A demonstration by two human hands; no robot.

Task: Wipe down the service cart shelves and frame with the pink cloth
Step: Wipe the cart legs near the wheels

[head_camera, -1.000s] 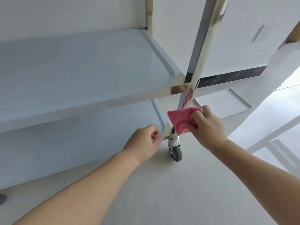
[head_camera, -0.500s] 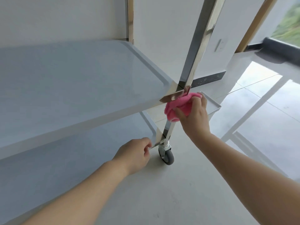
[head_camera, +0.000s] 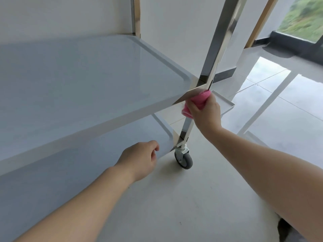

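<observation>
The service cart fills the left of the view, with a white middle shelf (head_camera: 87, 81) above a white bottom shelf (head_camera: 78, 165). A shiny steel corner post (head_camera: 220, 42) runs down to a grey caster wheel (head_camera: 184, 158). My right hand (head_camera: 205, 110) grips the bunched pink cloth (head_camera: 201, 99) around the post, right under the middle shelf's corner. My left hand (head_camera: 139, 159) hangs loosely curled over the front edge of the bottom shelf near its corner, holding nothing.
A white tray (head_camera: 225, 104) lies on the pale floor behind the post. Glossy floor tiles (head_camera: 279, 110) spread to the right, toward a dark sill and a window (head_camera: 304, 18) at top right. A white wall stands behind the cart.
My right hand has slid the pink cloth up the post from near the bottom shelf to the middle shelf's corner. My left hand has come off the bottom corner bracket.
</observation>
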